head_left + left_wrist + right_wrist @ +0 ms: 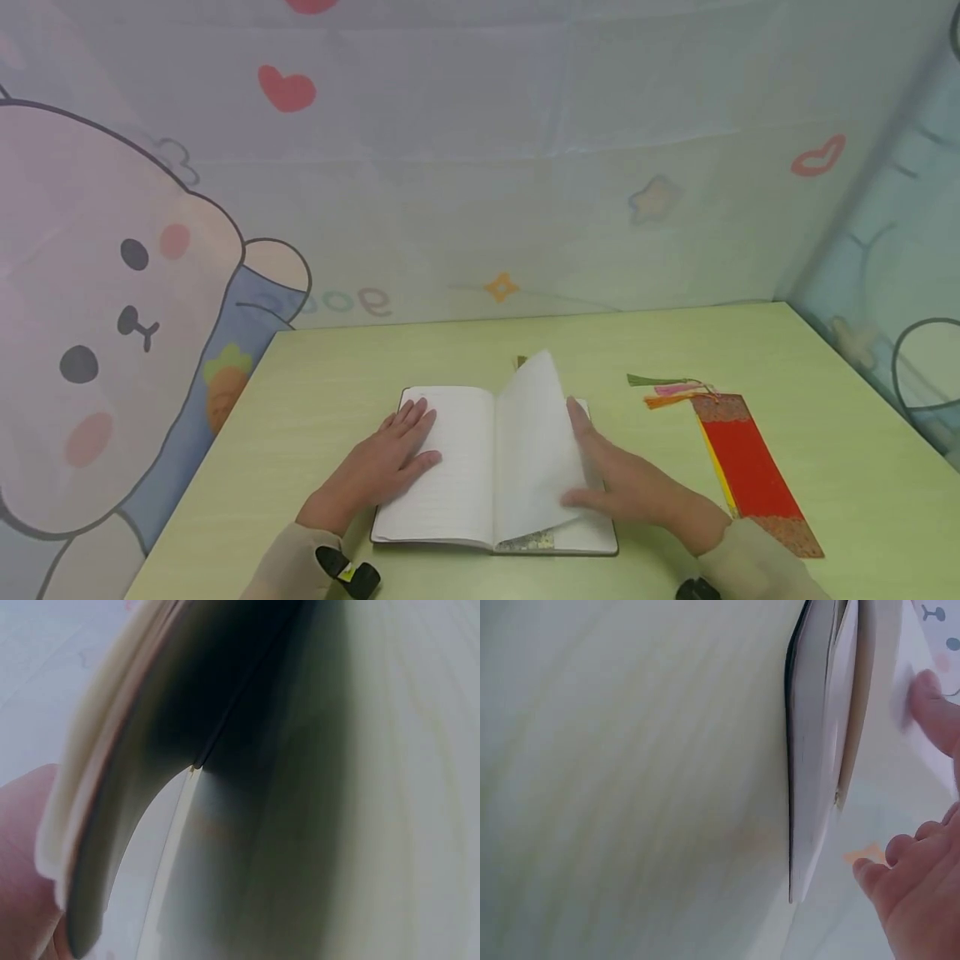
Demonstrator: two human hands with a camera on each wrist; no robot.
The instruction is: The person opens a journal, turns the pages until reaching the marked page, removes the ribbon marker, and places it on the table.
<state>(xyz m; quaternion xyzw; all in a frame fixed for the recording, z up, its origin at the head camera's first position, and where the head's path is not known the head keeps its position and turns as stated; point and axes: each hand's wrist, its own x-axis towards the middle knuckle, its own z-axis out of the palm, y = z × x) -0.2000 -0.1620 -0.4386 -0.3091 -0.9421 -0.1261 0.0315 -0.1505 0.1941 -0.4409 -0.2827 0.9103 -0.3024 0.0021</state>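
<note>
An open notebook (pixel 442 500) with lined pages and a dark cover lies on the table. My left hand (pixel 393 454) rests with fingers spread on its left page. On the right side a raised page (pixel 532 442) stands tilted up from the spine. My right hand (pixel 626 479) is at that page's outer edge, its thumb touching the page and the other fingers extended. Under the page, a patterned greenish strip (pixel 528 542) shows at the bottom. A small tassel (pixel 521 362) peeks out above the notebook. The right wrist view shows the thumb (pixel 930 697) against the paper.
Right of the notebook lies a red bookmark (pixel 753 458) with patterned ends, overlapping a yellow one (pixel 716 462). Green, pink and orange tassels (pixel 667 401) stretch from their top. A printed cloth (pixel 480 192) hangs behind the pale green table (pixel 300 417).
</note>
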